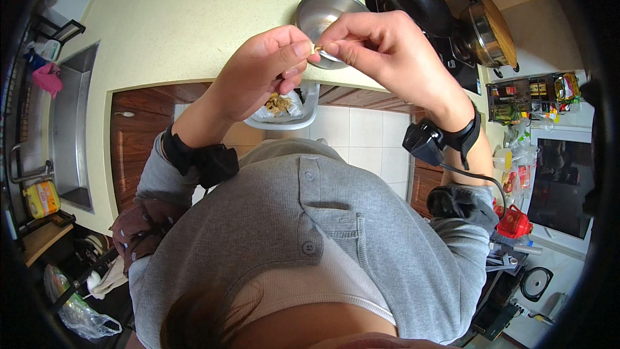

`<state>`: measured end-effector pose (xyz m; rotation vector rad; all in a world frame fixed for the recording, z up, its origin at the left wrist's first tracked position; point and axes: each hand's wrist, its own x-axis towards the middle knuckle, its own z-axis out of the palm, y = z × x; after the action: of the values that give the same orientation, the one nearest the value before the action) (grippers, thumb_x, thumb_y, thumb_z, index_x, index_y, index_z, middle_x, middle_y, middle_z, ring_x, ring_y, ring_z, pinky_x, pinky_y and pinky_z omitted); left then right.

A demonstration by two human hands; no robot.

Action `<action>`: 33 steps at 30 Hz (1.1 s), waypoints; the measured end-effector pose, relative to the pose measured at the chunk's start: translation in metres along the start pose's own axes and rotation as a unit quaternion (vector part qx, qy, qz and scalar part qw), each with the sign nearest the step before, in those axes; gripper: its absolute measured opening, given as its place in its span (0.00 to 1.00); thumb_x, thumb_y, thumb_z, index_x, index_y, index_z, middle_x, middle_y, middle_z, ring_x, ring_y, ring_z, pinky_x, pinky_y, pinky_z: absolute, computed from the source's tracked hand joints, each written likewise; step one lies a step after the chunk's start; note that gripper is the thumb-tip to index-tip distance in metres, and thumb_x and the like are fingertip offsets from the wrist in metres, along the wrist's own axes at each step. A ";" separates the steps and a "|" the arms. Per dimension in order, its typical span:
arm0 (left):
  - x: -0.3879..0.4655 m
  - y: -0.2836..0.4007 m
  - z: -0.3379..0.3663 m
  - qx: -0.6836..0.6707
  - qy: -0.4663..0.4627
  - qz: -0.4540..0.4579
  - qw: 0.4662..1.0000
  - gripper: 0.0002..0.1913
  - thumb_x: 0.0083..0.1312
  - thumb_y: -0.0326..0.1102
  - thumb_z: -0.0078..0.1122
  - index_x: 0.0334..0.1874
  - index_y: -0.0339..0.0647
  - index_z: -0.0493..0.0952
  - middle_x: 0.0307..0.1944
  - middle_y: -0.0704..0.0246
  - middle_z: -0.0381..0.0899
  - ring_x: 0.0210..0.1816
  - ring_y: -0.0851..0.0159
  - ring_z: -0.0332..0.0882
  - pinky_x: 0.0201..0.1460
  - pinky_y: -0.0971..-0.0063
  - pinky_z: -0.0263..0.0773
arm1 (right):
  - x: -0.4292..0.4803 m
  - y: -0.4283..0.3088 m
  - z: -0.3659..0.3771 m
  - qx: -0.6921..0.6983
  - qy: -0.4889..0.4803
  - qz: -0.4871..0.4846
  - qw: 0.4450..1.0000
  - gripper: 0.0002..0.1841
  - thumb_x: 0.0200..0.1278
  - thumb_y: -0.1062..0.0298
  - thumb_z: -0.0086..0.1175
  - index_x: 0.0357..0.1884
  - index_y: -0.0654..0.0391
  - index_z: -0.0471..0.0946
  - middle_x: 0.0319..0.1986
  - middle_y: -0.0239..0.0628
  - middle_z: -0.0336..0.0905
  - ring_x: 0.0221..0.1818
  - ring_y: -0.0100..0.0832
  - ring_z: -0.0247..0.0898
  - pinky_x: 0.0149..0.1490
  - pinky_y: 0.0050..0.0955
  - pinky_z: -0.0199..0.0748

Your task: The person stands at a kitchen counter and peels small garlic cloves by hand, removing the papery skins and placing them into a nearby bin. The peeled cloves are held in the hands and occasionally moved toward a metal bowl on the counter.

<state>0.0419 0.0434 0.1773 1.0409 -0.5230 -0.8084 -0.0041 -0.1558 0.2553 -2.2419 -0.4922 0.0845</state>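
My left hand [271,65] pinches a small pale piece [314,49] between thumb and finger; what it is cannot be told. My right hand [375,46] meets it fingertip to fingertip, pinching a thin light-brown stick-like item [318,48] that touches the pale piece. Both hands are raised over the counter's front edge, partly in front of a stainless steel bowl [317,9] on the counter. Below my left hand, a plastic bin [310,118] lined with a bag holds yellowish-brown scraps [278,104].
The pale counter [193,19] spans the front. At the right are a black wok [419,0] and a steel pot [477,34] on the stove. A sink [72,131] lies at the left, with a yellow bottle [42,199] near it. Wooden cabinet doors [140,150] stand below.
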 end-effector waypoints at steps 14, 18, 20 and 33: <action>0.002 -0.001 -0.004 -0.049 -0.027 -0.032 0.998 0.12 0.72 0.41 0.48 0.41 0.37 0.71 0.20 0.80 0.62 0.22 0.80 0.58 0.26 0.87 0.55 | -0.001 0.000 -0.003 -0.096 0.001 -0.067 0.993 0.07 0.67 0.71 0.55 0.41 0.62 0.80 0.26 0.31 0.79 0.29 0.16 0.69 0.35 0.17 0.68; 0.002 -0.003 -0.005 -0.036 0.009 -0.022 0.999 0.11 0.72 0.40 0.49 0.42 0.37 0.72 0.20 0.80 0.63 0.22 0.80 0.58 0.27 0.86 0.55 | -0.004 -0.002 0.005 -0.081 0.000 -0.014 0.997 0.08 0.67 0.72 0.53 0.43 0.63 0.80 0.26 0.33 0.79 0.29 0.15 0.68 0.35 0.17 0.68; 0.001 -0.004 -0.006 -0.034 0.018 -0.030 0.999 0.11 0.72 0.39 0.49 0.42 0.37 0.72 0.20 0.80 0.63 0.22 0.80 0.59 0.27 0.87 0.55 | -0.002 0.002 0.010 -0.052 0.011 0.014 0.998 0.08 0.65 0.70 0.53 0.41 0.61 0.81 0.23 0.37 0.77 0.25 0.25 0.72 0.34 0.23 0.70; -0.007 0.000 -0.010 -0.059 -0.062 -0.034 0.996 0.12 0.72 0.40 0.47 0.41 0.37 0.71 0.20 0.80 0.61 0.20 0.80 0.57 0.25 0.89 0.56 | 0.003 0.009 0.003 0.160 -0.071 0.035 0.984 0.10 0.68 0.65 0.55 0.42 0.61 0.81 0.31 0.27 0.82 0.36 0.16 0.74 0.44 0.18 0.72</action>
<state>0.0444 0.0540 0.1729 0.9078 -0.5397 -0.9573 0.0012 -0.1580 0.2471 -1.9441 -0.4413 0.3378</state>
